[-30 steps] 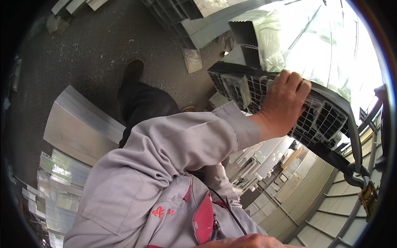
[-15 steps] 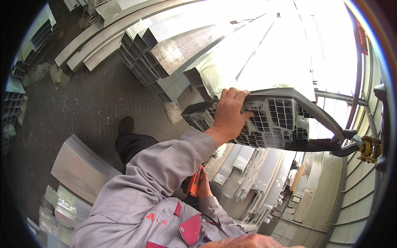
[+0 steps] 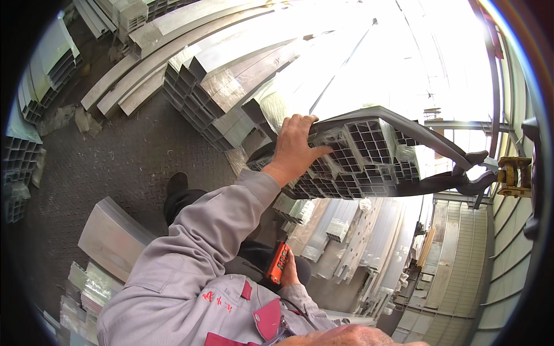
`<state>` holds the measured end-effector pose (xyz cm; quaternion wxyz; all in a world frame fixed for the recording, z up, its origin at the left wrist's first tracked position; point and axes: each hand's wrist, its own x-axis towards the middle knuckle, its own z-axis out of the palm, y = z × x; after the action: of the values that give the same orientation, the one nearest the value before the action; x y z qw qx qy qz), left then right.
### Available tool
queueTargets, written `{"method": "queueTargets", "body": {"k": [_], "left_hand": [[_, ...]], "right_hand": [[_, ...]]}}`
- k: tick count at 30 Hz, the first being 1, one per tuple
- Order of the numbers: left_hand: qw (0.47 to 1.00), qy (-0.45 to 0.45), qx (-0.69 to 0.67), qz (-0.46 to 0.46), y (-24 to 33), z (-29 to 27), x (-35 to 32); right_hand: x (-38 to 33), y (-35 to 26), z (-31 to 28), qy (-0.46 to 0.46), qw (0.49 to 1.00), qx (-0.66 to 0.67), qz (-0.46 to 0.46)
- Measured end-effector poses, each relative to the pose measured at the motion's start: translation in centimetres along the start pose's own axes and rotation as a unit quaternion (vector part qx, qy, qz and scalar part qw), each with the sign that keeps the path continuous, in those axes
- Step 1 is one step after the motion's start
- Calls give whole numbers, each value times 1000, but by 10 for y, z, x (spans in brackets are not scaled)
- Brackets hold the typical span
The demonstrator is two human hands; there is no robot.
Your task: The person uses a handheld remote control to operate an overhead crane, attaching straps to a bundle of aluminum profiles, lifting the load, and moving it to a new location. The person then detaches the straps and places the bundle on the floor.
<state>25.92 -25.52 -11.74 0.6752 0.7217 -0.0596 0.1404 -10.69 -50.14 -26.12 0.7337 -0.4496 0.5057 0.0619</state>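
Note:
My left hand [image 3: 294, 147] is curled over the upper edge of a slung bundle of square metal tubes [image 3: 369, 147], its thumb against the tube ends. Plastic wrap covers some of the tubes. A black lifting sling [image 3: 398, 121] runs around the bundle and gathers at a hook [image 3: 482, 183] on the right, below a yellow hook block [image 3: 515, 176]. Close to my body, my right hand [image 3: 290, 272] grips an orange remote control [image 3: 277, 262] with dark buttons. Its fingers are partly hidden behind the remote.
Stacked rectangular metal tubes [image 3: 199, 106] lie beyond my left hand. More profiles [image 3: 369, 242] stretch below the slung bundle. A broad metal profile [image 3: 112, 233] lies at lower left beside the patterned dark floor [image 3: 109, 167]. My shoe [image 3: 177, 183] stands on that floor.
My left hand and the slung bundle sit farther left and slightly higher in view. The remote shows more fully, with its buttons visible. Both holds stay the same.

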Motion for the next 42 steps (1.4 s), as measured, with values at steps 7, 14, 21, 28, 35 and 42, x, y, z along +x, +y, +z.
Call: {"method": "queueTargets", "body": {"k": [7, 14, 21, 28, 35, 42], "left_hand": [[996, -64, -40, 37, -9, -11, 16], [994, -92, -67, -2, 3, -2, 16], [997, 5, -79, -5, 6, 17, 4], [996, -46, -79, -12, 1, 25, 3], [999, -19, -33, 29, -1, 31, -3], [999, -9, -22, 30, -1, 24, -2]], "right_hand": [[0, 3, 1, -21, 999, 22, 13], [2, 5, -1, -57, 998, 12, 26], [-5, -7, -5, -12, 999, 10, 38], [17, -23, 30, -10, 1000, -19, 3], [-2, -32, 43, -44, 999, -7, -4], [-16, -22, 33, -31, 999, 2, -12]]}}
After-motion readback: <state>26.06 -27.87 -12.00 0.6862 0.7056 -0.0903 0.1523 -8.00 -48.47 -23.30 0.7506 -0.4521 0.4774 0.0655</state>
